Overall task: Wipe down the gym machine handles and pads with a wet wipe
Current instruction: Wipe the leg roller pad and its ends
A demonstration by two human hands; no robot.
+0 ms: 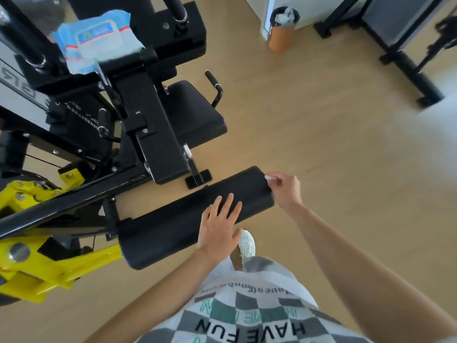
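**A Wet Wipe Is Being Held at the End of a Long Black Pad**

A small white wet wipe [269, 177] is being pinched by the curled fingers [274, 181] of the right hand [285, 190]. Only a little bit of the wipe is being shown past the fingertips. It is being held against the top corner of the long pad [173, 226], at the pad's right end.

The fingers [228, 204] of the left hand [218, 229] are being kept straight and a bit spread. They are being laid flat on top of the same pad, near its middle. Nothing is being gripped by this hand.

The pad is being seen as a long, round, black roll. Its long line is running from the lower left of the picture up to the upper right. Its left end is being held by the black machine frame [158, 134], next to a yellow part [49, 268].

Counted: two hands, one wipe in use, one long pad, one flat seat pad [195, 112] and one curved handle [214, 82] beside that seat. One blue pack of wipes [99, 43] is being kept on top of the machine, well apart from the hands.

One white shoe [246, 243] is being seen on the wooden floor [321, 120], just under the left hand. One orange bin [282, 28] with white stuff in it is standing far off by the wall.
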